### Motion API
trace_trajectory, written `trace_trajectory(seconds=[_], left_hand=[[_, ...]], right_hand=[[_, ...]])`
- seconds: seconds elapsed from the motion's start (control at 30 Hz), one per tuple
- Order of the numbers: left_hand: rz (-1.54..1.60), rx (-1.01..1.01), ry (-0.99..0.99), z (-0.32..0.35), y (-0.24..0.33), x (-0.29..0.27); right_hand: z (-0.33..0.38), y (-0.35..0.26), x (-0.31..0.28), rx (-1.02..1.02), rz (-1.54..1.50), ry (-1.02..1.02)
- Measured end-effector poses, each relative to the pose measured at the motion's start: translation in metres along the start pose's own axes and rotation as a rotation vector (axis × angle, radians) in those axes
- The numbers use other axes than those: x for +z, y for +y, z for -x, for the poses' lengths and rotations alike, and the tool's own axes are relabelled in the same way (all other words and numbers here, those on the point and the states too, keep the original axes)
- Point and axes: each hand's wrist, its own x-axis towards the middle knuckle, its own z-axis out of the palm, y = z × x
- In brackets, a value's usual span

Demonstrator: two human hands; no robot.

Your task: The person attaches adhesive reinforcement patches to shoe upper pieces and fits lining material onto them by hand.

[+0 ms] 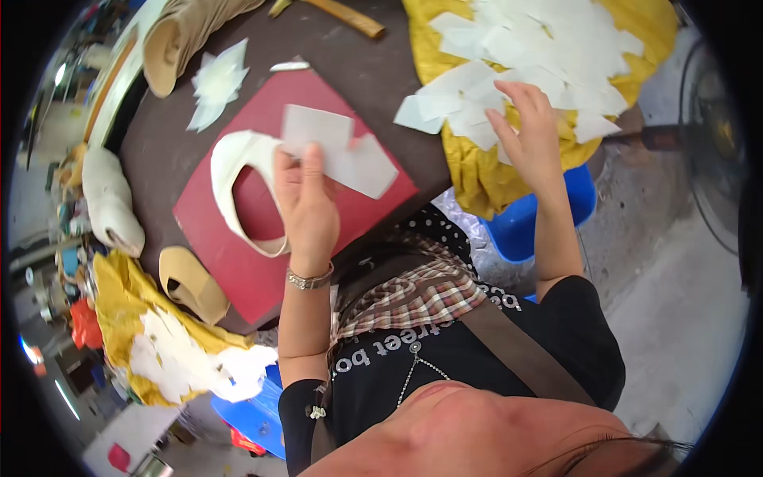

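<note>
My left hand, with a bracelet at its wrist, pinches a thin whitish sheet piece between thumb and fingers. Whether it is one piece or two overlapping ones, I cannot tell. Beneath and beside that hand lies a white shoe upper with an oval opening, on a red board. My right hand has its thumb and fingers apart at the near edge of a heap of similar white pieces. The heap rests on a yellow sack.
A smaller stack of white pieces, a white stick and a wooden-handled hammer lie on the dark table. Beige uppers sit at its left edge. Blue bins stand below; a fan is at right.
</note>
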Motion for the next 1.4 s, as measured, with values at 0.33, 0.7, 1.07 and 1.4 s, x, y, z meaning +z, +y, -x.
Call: trace_trajectory(seconds=[0.33,0.7,1.07,1.4], left_hand=[[-1.354,0.494,-0.031,0.085,0.062,-0.051],[-0.533,0.23,0.1,0.022,0.065,-0.092],[-0.233,0.101,0.081,0.033,0.078,-0.093],[-0.392,0.147,0.238,0.025,0.058,-0.096]], right_hand=[[-0.011,-0.125,0.05,0.213,-1.112,-0.736],[-0.054,-0.207,0.089,0.087,-1.583,-0.729],[-0.059,-0.228,0.104,0.099,-1.582,-0.765],[-0.046,-0.236,0.133,0.239,-1.425,-0.588]])
